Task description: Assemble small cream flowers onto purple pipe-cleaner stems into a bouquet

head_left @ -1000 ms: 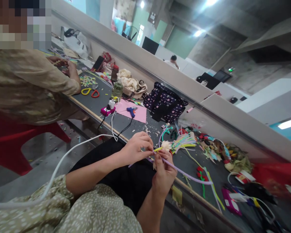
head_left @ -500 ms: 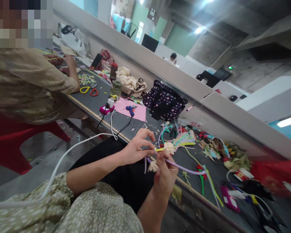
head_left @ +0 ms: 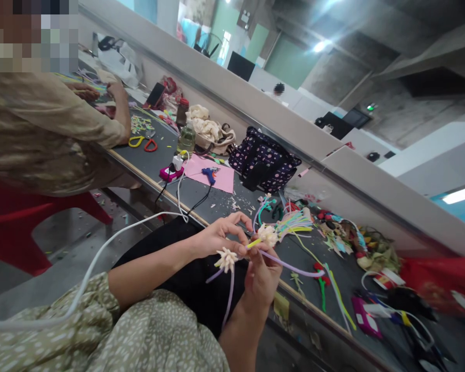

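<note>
Over my lap at the table edge, my left hand point(head_left: 227, 235) and my right hand point(head_left: 262, 271) meet, thumbs and fingertips pinched together. Between them is a pipe cleaner flower with a cream fluffy head point(head_left: 268, 235) and a short yellow piece point(head_left: 253, 243). A purple pipe cleaner stem point(head_left: 292, 266) runs out to the right from my right hand. Below my left fingers hangs a second cream pipe cleaner flower point(head_left: 227, 259), its purple stems pointing downward. My fingers partly hide where the pieces join.
A blue glue gun point(head_left: 209, 175) lies on a pink sheet point(head_left: 227, 182). Behind my hands is a bundle of pipe cleaners point(head_left: 294, 225). A white cable point(head_left: 112, 235) crosses by my left arm. A dotted bag point(head_left: 263, 160) stands against the partition; a co-worker point(head_left: 54, 119) sits at left.
The second cream flower has swung left and up, out from under my fingers, and its purple stem now hangs lower. Both hands stay almost in place.
</note>
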The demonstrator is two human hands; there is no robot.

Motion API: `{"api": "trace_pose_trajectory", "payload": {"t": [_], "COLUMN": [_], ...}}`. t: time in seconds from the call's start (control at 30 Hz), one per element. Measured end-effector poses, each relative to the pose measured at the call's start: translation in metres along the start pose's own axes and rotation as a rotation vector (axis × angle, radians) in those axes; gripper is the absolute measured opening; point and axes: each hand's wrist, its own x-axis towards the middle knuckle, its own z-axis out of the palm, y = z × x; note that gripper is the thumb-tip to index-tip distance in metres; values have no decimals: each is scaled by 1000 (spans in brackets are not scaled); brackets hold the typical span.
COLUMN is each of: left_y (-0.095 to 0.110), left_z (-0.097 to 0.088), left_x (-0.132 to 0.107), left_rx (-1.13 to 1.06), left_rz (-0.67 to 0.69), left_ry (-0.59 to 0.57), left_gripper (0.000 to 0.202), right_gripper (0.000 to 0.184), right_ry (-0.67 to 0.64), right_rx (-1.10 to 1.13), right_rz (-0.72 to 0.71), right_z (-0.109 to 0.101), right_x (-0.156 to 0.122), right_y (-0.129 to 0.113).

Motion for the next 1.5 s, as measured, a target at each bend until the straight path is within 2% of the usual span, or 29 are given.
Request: {"api": "trace_pose_trajectory", "payload": {"t": [0.13, 0.23, 0.33, 0.43, 0.5, 0.6, 0.7, 0.77, 0.9, 0.97, 1.1, 1.23, 1.5], "left_y": [-9, -17, -18, -7, 5, 18, 19, 13, 4, 6, 17, 29, 42], "left_z": [0, -4, -12, -18, -19, -14, -6, -1, 5, 5, 5, 3, 1], "left_x": [0, 1, 0, -2, -3, -5, -6, -6, -6, -6, -8, -11, -12], "left_rx": [-143, -213, -227, -122, 10, 275, 427, 387, 141, 152, 316, 396, 512], "left_rz": [-134, -199, -196, -118, -46, 11, 21, -44, -222, -184, -29, 17, 134], "left_ry": [50, 103, 241, 338, 317, 179, 142, 148, 167, 181, 224, 222, 223], "left_gripper": [17, 20, 22, 24, 32, 45, 52, 45, 37, 35, 27, 25, 11], "right_gripper": [15, 12, 10, 9, 9, 11, 12, 12, 11, 10, 8, 7, 10], "right_ry": [-21, 37, 118, 162, 176, 172, 161, 153, 131, 121, 99, 55, -30], "right_rx": [-66, -127, -177, -210, -220, -231, -235, -238, -175, -124, -51, -20, -112], "right_rz": [-98, -173, -236, -291, -299, -294, -276, -264, -223, -212, -182, -144, -220], "right_z": [2, 4, 5, 7, 9, 12, 14, 15, 17, 19, 24, 27, 30], "right_x": [4, 8, 10, 11, 10, 7, 4, 2, -1, -3, -6, -7, -2], "right_y": [2, 2, 2, 1, 0, -1, -3, -5, -9, -11, -14, -16, -24]}}
